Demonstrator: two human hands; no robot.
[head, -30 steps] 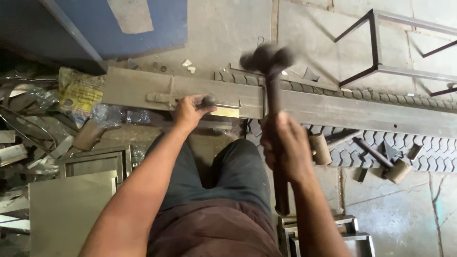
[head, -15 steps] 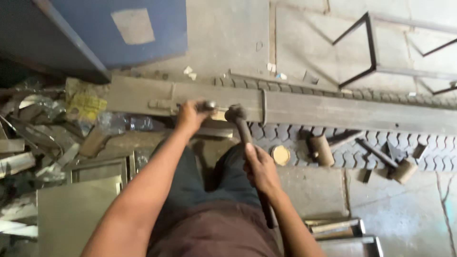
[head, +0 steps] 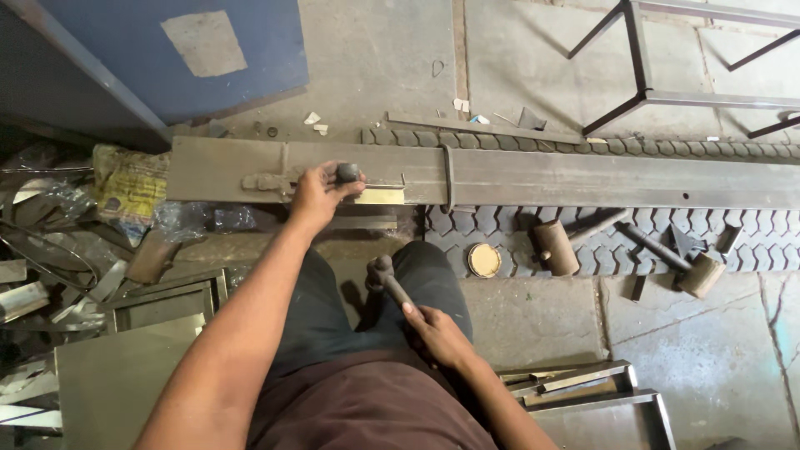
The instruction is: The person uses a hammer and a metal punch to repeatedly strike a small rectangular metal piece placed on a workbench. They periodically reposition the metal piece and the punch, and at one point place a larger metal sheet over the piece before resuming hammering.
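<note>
Left hand (head: 315,193) is on the long grey steel channel (head: 583,177) that runs left to right across the floor, resting on a strip of tyre tread (head: 633,242). Left grip is closed around a short dark punch (head: 347,173), held at the channel's near edge just beside a brass-coloured plate (head: 379,196). A hinge-like fitting (head: 265,181) sits on the channel just left of the hand.

Right hand (head: 435,332) is low, over the person's lap; grip wrapped tight round the handle of a hammer (head: 385,277). Hammer head points up toward the channel, well short of the punch, not touching it.

Containers: shallow metal trays (head: 583,400) near right on the floor hold a few flat metal strips. Open metal frames or boxes (head: 158,304) near left; contents unclear, they look mostly bare. Scrap pile (head: 42,275) at far left is loose offcuts and crumpled plastic sheet, not in any container.

On the tread, right of the knees: a small round tin lid (head: 484,260), a wooden mallet (head: 557,247) and a second mallet (head: 698,273) further right, apart from each other. Black welded tube frame (head: 642,79) stands far right. Blue panel (head: 167,50) far left on the concrete floor (head: 375,67).
</note>
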